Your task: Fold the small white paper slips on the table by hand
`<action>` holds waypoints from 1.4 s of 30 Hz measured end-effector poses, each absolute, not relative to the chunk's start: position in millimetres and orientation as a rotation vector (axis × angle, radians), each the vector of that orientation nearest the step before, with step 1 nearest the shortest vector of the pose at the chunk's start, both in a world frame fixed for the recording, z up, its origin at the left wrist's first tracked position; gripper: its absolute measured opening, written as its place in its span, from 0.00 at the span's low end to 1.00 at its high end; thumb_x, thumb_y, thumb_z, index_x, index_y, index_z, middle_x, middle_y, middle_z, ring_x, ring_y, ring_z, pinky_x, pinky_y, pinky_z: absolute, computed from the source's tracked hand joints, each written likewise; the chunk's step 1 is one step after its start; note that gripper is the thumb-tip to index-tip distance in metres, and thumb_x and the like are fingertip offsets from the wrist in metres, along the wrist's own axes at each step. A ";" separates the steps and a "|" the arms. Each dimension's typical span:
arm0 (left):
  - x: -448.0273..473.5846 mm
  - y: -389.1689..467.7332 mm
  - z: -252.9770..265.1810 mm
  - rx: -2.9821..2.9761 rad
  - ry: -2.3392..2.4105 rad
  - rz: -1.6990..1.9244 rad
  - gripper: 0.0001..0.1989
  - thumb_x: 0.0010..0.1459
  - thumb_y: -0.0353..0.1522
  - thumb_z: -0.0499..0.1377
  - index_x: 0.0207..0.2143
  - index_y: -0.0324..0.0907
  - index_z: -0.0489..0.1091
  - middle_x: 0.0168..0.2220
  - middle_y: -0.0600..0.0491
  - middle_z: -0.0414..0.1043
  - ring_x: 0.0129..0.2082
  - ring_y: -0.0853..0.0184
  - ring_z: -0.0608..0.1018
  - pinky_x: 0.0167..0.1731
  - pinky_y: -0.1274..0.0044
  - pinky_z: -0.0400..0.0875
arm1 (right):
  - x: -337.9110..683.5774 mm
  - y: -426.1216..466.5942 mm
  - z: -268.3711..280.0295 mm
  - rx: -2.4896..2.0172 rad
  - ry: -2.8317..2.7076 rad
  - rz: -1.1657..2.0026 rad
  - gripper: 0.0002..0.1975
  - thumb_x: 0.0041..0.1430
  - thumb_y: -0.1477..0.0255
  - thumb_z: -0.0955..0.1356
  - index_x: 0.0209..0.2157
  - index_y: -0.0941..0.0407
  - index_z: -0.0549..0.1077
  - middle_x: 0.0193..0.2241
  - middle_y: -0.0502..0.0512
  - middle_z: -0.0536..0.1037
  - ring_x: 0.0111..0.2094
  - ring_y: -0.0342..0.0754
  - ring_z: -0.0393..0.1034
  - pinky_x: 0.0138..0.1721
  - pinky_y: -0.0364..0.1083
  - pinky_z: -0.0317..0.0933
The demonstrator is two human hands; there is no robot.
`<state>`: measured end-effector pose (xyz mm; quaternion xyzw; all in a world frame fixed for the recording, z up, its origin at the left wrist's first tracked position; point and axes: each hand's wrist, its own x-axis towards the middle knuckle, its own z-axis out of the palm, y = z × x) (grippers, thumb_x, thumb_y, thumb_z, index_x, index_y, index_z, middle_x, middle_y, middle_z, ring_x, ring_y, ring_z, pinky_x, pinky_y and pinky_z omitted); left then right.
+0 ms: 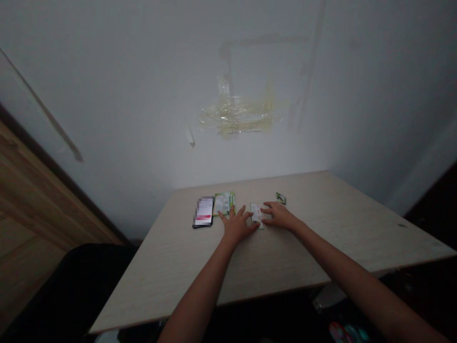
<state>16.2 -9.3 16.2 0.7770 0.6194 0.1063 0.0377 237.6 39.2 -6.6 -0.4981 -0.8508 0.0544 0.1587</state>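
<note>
A small white and green printed packet or card lies flat on the table between my two hands; I cannot tell which of the two it is. My left hand has its fingers spread, with the thumb at the packet's lower left side. From the right, my right hand reaches to the packet's right edge with its fingers apart. Beyond my left fingertips lies a larger green and white printed sheet or pouch. A crumpled green wrapper sits just behind my right hand.
A phone with a lit screen lies at the left of the green sheet. The pale wooden table meets a grey wall with yellowed tape on it. A dark chair-like shape stands at the left, beside wooden boards.
</note>
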 end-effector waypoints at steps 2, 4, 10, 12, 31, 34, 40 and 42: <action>16.3 -9.7 16.1 2.379 1.901 0.347 0.29 0.54 0.59 0.51 0.55 0.64 0.67 0.68 0.61 0.53 0.69 0.43 0.47 0.57 0.37 0.23 | 239.2 39.3 -8.4 -1.410 -2.426 0.195 0.31 0.53 0.57 0.72 0.57 0.54 0.72 0.61 0.65 0.66 0.61 0.63 0.60 0.60 0.58 0.54; 16.1 -10.0 16.1 2.379 1.899 0.363 0.28 0.54 0.58 0.51 0.55 0.64 0.68 0.68 0.60 0.53 0.68 0.43 0.48 0.56 0.37 0.23 | 241.1 39.4 -11.4 -1.395 -2.410 0.234 0.32 0.51 0.56 0.72 0.57 0.53 0.71 0.62 0.64 0.65 0.62 0.63 0.58 0.61 0.59 0.53; 17.1 -10.3 17.1 2.412 1.909 0.349 0.28 0.54 0.58 0.52 0.55 0.63 0.68 0.68 0.57 0.54 0.68 0.42 0.48 0.57 0.37 0.26 | 244.5 37.5 -19.3 -1.346 -2.391 0.314 0.37 0.49 0.55 0.73 0.59 0.54 0.69 0.65 0.64 0.60 0.64 0.63 0.54 0.63 0.59 0.49; 18.7 -9.3 16.7 2.412 1.925 0.363 0.28 0.53 0.58 0.53 0.54 0.63 0.69 0.68 0.56 0.54 0.68 0.42 0.47 0.57 0.37 0.26 | 244.9 37.0 -21.3 -1.343 -2.391 0.326 0.39 0.48 0.54 0.73 0.60 0.54 0.68 0.65 0.64 0.59 0.65 0.63 0.53 0.64 0.59 0.49; 26.6 -4.7 3.7 2.359 1.976 0.499 0.22 0.58 0.54 0.52 0.50 0.60 0.71 0.67 0.59 0.55 0.68 0.46 0.50 0.58 0.38 0.30 | 238.0 33.2 -25.4 -1.337 -2.293 0.234 0.30 0.55 0.53 0.70 0.55 0.54 0.73 0.62 0.64 0.64 0.62 0.62 0.58 0.62 0.60 0.53; 26.6 -5.4 5.0 2.355 1.974 0.494 0.23 0.57 0.54 0.53 0.51 0.61 0.71 0.67 0.59 0.56 0.68 0.46 0.50 0.59 0.39 0.29 | 239.4 33.4 -24.0 -1.339 -2.313 0.226 0.31 0.52 0.55 0.72 0.56 0.54 0.73 0.62 0.65 0.64 0.62 0.63 0.59 0.61 0.61 0.53; 25.6 -7.1 6.6 2.370 1.982 0.504 0.23 0.57 0.54 0.53 0.50 0.60 0.72 0.66 0.57 0.59 0.68 0.46 0.51 0.58 0.39 0.26 | 242.3 31.8 -20.6 -1.324 -2.358 0.251 0.36 0.50 0.53 0.73 0.58 0.54 0.70 0.63 0.65 0.62 0.63 0.62 0.57 0.62 0.60 0.52; 25.4 -7.8 6.8 2.390 1.982 0.503 0.24 0.56 0.55 0.53 0.50 0.60 0.72 0.65 0.56 0.59 0.68 0.46 0.51 0.59 0.39 0.26 | 242.8 31.3 -20.6 -1.329 -2.364 0.266 0.38 0.49 0.52 0.73 0.59 0.55 0.70 0.64 0.66 0.61 0.63 0.62 0.56 0.63 0.59 0.51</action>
